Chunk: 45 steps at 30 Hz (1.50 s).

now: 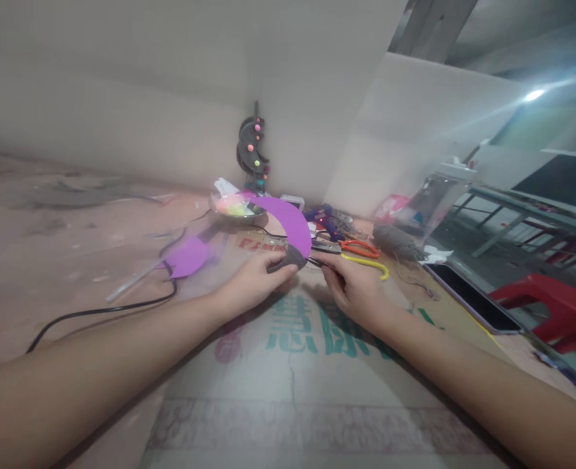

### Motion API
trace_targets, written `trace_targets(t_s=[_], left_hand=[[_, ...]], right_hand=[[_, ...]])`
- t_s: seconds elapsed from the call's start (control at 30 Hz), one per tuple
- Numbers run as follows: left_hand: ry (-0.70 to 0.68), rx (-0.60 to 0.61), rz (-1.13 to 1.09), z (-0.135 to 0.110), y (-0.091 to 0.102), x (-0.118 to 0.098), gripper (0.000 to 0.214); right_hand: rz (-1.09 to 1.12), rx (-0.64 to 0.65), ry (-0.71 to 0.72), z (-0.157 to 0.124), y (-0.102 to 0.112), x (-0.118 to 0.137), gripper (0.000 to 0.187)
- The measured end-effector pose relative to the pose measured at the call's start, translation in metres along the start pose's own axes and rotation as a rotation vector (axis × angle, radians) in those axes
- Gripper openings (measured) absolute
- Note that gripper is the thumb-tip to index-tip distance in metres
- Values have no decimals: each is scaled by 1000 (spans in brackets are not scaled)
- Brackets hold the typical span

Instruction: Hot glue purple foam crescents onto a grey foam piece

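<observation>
A purple foam crescent stands curved over the printed sack spread on the table. Its near tip is wrapped in grey yarn. My left hand is closed round that wrapped tip, thumb on top. My right hand is pinched on a thin dark strand of yarn running to the tip from the right. A second purple foam piece lies flat to the left.
A bowl of bright pom-poms sits behind the crescent, with a dark decorated crescent standing against the wall. Orange scissors, a glue gun, a yarn ball, a phone, a black cable and a red stool are around.
</observation>
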State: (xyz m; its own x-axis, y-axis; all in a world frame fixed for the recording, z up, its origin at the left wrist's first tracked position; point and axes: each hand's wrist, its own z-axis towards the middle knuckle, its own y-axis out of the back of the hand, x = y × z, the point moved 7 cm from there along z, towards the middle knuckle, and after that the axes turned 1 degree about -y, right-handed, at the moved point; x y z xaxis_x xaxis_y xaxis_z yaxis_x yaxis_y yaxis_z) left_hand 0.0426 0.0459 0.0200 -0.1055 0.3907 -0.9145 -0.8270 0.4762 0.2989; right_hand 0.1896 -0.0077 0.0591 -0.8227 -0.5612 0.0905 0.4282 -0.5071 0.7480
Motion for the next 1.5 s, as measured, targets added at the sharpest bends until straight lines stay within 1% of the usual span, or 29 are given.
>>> trace_targets(t_s=[0.17,0.33,0.47,0.57,0.63,0.73,0.8,0.93,1.03,1.1,1.17,1.23,1.3,1.33,1.37,1.43,1.47,1.5], left_hand=[[0,-19,13,0,1,1,26],[18,-4,2,0,-1,3,29],[29,-23,14,-1,1,4,29],[28,-38,30,0,2,4,30],[36,-32,11,0,1,4,30],[43,-21,-12,0,1,5,30],[29,-10,10,1,1,4,30],[-10,27,98,1,-1,0,33],[-6,62,81,1,-3,-1,37],[4,75,52,1,-4,-1,40],[16,85,31,1,-4,0,43],[26,88,32,1,-4,1,44],[25,92,48,0,-4,1,42],[24,96,50,0,-5,1,41],[25,102,45,0,-5,1,40],[22,130,22,-1,-9,-1,36],[15,149,12,-2,-11,-2,33],[6,172,6,-2,-13,-4,31]], right_hand=[[-25,-5,13,0,1,3,28],[-35,-8,-14,-1,2,0,28],[-13,-8,-36,-2,1,-4,28],[40,-10,-83,-2,1,-7,28],[82,-36,-157,-2,3,-13,27],[93,-66,-275,3,9,-29,30],[49,-51,-300,9,10,-45,34],[-119,60,-306,14,4,-89,35],[-230,137,-313,8,-4,-124,34],[-264,197,-295,3,-11,-139,32],[-268,227,-284,0,-14,-145,28],[-229,186,-310,3,-8,-142,26],[-102,105,-380,9,3,-130,30],[6,71,-425,12,8,-122,34],[143,68,-466,14,10,-111,39],[463,125,-499,19,7,-83,50],[575,130,-500,20,6,-69,51],[641,133,-499,21,5,-57,48]])
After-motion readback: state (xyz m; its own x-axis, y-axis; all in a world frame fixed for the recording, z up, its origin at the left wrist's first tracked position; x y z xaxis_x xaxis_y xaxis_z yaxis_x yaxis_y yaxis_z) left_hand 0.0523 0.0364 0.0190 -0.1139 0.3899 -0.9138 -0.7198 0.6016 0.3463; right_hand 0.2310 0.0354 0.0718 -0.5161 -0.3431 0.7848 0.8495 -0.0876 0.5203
